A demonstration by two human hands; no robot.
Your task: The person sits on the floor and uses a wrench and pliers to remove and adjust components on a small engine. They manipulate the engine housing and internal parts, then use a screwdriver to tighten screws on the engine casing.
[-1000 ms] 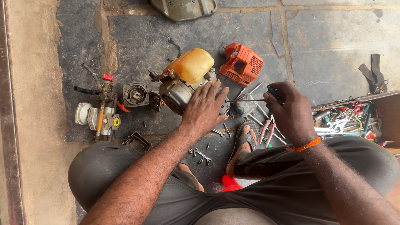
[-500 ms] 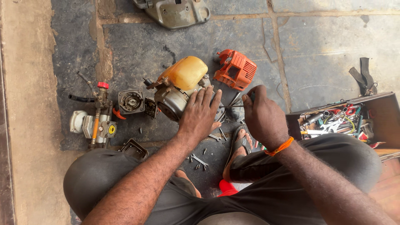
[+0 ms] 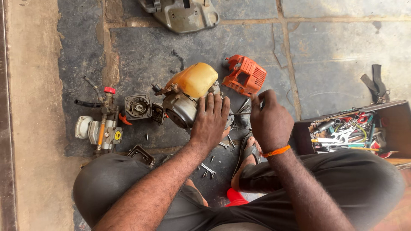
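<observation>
- Head view: the left hand (image 3: 210,122) lies flat and open on the small engine (image 3: 188,96) on the stone floor (image 3: 334,55), steadying it.
- The right hand (image 3: 269,122) is closed around a thin tool (image 3: 242,113) at the engine's side; a fastener is seemingly being worked, calling for steady pressure.

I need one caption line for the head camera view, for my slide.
Left hand steadies a small engine with yellow tank; right hand works a thin tool against it.
</observation>
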